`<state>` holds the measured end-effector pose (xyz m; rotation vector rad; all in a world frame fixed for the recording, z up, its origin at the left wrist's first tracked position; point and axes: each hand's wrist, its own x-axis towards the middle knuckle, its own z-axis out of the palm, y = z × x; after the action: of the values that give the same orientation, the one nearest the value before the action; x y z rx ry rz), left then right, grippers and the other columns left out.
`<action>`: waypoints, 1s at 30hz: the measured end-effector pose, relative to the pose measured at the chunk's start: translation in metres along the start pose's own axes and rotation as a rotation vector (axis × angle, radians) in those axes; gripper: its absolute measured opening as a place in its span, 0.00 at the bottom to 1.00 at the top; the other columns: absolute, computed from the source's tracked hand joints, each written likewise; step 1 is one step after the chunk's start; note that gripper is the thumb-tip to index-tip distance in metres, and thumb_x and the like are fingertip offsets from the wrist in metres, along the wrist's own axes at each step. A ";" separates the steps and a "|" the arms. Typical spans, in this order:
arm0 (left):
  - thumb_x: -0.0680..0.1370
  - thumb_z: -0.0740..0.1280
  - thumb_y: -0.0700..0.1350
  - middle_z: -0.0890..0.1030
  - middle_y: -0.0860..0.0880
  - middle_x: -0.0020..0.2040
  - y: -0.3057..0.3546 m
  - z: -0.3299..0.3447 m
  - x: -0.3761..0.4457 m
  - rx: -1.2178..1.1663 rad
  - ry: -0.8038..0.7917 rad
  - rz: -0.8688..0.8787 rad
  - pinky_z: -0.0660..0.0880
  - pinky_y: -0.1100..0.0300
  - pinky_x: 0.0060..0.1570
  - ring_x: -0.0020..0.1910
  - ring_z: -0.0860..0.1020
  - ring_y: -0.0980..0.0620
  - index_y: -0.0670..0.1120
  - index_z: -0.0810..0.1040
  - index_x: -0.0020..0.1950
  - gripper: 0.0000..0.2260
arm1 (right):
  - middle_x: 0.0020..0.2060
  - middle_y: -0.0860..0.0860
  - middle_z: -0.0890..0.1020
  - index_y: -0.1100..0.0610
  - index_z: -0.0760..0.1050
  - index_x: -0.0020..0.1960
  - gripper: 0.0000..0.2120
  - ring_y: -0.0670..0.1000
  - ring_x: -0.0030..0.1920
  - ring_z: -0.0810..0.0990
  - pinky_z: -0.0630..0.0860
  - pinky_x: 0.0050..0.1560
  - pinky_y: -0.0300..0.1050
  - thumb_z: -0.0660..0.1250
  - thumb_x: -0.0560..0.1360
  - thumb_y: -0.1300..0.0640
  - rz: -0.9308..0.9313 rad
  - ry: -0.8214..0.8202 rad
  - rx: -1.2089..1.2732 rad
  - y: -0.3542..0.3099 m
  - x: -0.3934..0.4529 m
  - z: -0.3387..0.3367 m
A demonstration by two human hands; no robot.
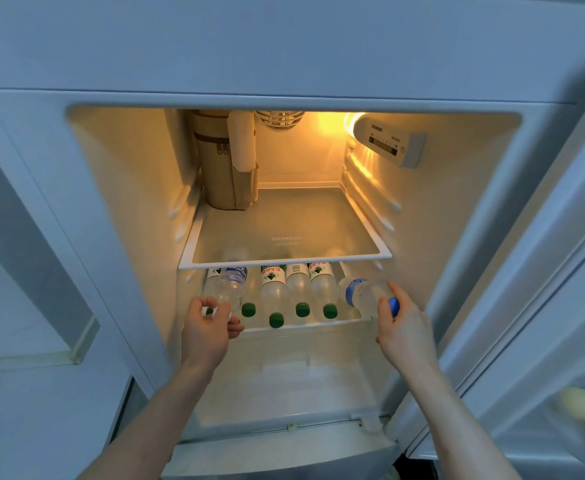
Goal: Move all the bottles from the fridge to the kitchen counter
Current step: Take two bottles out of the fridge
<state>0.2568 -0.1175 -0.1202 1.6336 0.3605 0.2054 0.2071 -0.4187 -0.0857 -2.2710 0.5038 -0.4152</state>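
Two blue-labelled bottles, caps toward the viewer, are gripped: one (pixel 230 289) by the left hand (pixel 206 332), one (pixel 363 294) by the right hand (pixel 405 332).

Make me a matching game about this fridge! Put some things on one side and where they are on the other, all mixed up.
Things:
1. Blue-capped bottle
2. Green-capped bottles
3. Brown zipped bag
4. Eggs

Places:
A. Lying in a row on the lower shelf
B. In the door, at the right edge
C. Held by the right hand
D. Standing at the back left of the upper shelf

Pairs: 1-C, 2-A, 3-D, 4-B
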 end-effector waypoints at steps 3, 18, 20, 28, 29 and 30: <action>0.82 0.67 0.43 0.84 0.41 0.35 0.005 -0.014 -0.017 0.053 -0.039 0.070 0.84 0.45 0.41 0.35 0.84 0.40 0.47 0.72 0.50 0.04 | 0.51 0.53 0.83 0.47 0.72 0.73 0.19 0.58 0.50 0.80 0.75 0.48 0.50 0.58 0.83 0.48 -0.074 0.021 -0.074 -0.008 -0.011 -0.021; 0.82 0.64 0.51 0.77 0.52 0.29 0.051 -0.086 -0.115 0.625 -0.109 0.384 0.74 0.51 0.29 0.29 0.76 0.51 0.56 0.71 0.48 0.03 | 0.35 0.43 0.79 0.43 0.76 0.48 0.03 0.45 0.37 0.78 0.68 0.34 0.41 0.65 0.80 0.47 -0.427 -0.390 -0.090 -0.054 -0.057 -0.033; 0.81 0.63 0.51 0.74 0.53 0.27 0.050 -0.091 -0.129 0.699 -0.085 0.405 0.67 0.56 0.28 0.27 0.72 0.52 0.56 0.71 0.47 0.04 | 0.37 0.42 0.80 0.42 0.76 0.48 0.03 0.45 0.39 0.77 0.70 0.36 0.41 0.65 0.80 0.47 -0.503 -0.530 -0.128 -0.058 -0.059 -0.021; 0.81 0.63 0.54 0.76 0.50 0.31 0.015 -0.104 -0.200 0.960 0.103 0.224 0.68 0.57 0.32 0.32 0.74 0.53 0.54 0.70 0.49 0.06 | 0.40 0.41 0.83 0.41 0.77 0.49 0.04 0.43 0.42 0.80 0.81 0.46 0.45 0.66 0.78 0.43 -0.825 -0.889 -0.275 -0.063 -0.082 0.033; 0.81 0.63 0.55 0.75 0.51 0.31 0.010 -0.106 -0.215 0.972 0.144 0.189 0.69 0.55 0.33 0.33 0.74 0.53 0.54 0.69 0.49 0.06 | 0.39 0.42 0.83 0.42 0.77 0.49 0.05 0.44 0.41 0.79 0.81 0.45 0.47 0.66 0.77 0.43 -0.878 -0.942 -0.279 -0.062 -0.087 0.038; 0.81 0.62 0.56 0.75 0.51 0.31 0.007 -0.109 -0.230 0.966 0.176 0.152 0.70 0.54 0.33 0.33 0.74 0.51 0.54 0.69 0.49 0.07 | 0.38 0.44 0.83 0.43 0.77 0.49 0.05 0.45 0.40 0.79 0.80 0.43 0.48 0.65 0.77 0.42 -0.917 -0.985 -0.278 -0.062 -0.094 0.041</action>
<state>0.0061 -0.0974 -0.0844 2.6096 0.5120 0.3184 0.1574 -0.3099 -0.0801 -2.4977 -1.0490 0.4003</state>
